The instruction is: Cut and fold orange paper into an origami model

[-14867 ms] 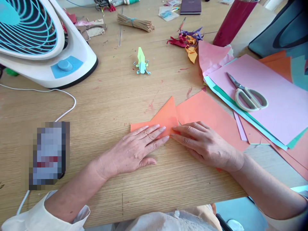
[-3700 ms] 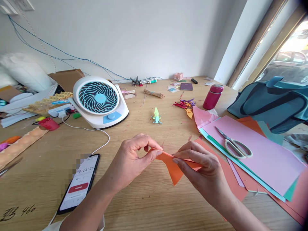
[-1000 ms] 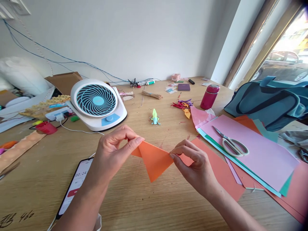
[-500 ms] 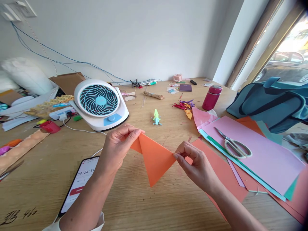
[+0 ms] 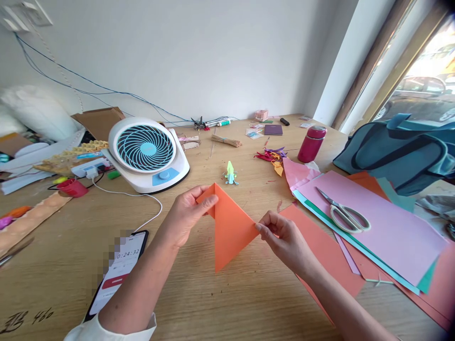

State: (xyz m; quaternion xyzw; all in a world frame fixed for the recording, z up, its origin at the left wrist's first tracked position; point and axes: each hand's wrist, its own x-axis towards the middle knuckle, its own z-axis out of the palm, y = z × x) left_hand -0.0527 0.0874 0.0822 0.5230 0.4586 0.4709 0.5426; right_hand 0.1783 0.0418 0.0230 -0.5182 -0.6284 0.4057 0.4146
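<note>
A folded piece of orange paper hangs between my two hands above the table, with one long point facing down toward me. My left hand pinches its upper left part, the thumb lying near the top fold. At the paper's right corner, the thumb and fingertips of my right hand are closed on the tip. Just beyond the paper stands a small green and blue folded paper figure. Under my right forearm lies a flat orange sheet.
Scissors rest on stacked coloured paper to the right, near a red bottle and a blue bag. A white fan stands at the left. A phone with a running timer lies by my left forearm.
My left hand has shifted slightly right and its thumb now lies across the fold. The orange paper has turned a little, its lower point moving left. My right hand keeps its pinch.
</note>
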